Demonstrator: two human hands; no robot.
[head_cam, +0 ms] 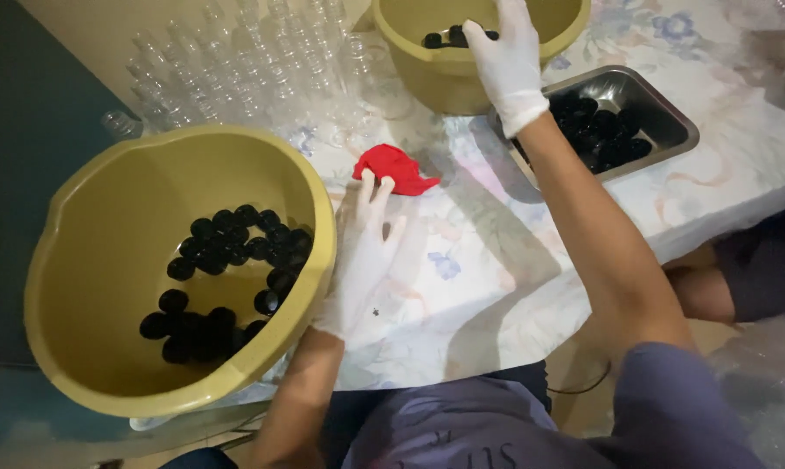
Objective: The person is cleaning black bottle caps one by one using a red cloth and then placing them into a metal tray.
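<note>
The right hand [507, 61], in a white glove, reached to the far side of the desk [496, 260] and into the far yellow basin [436, 78]. Its fingers dipped over the rim toward a few black round caps [449, 37] in the bottom — whether they had closed on one could not be told, since the fingertips were hidden at the top edge of the view.

The left hand [362, 260], also gloved, lay open and flat on the floral cloth of the desk, fingers spread, gripping nothing. It touched or nearly touched the right wall of the near yellow basin [105, 260], which held a larger cluster of black caps [223, 278] on its left.

The two basins lay on a diagonal — one near-left, one far-right of centre. The right hand was clearly nearer the far basin; the left was nearer the near one.

A red cloth [397, 168] sat just beyond the left fingertips. A steel tray [662, 117] of further caps stood right of the outstretched forearm, and clear bottles [245, 78] crowded the far-left desk.
</note>
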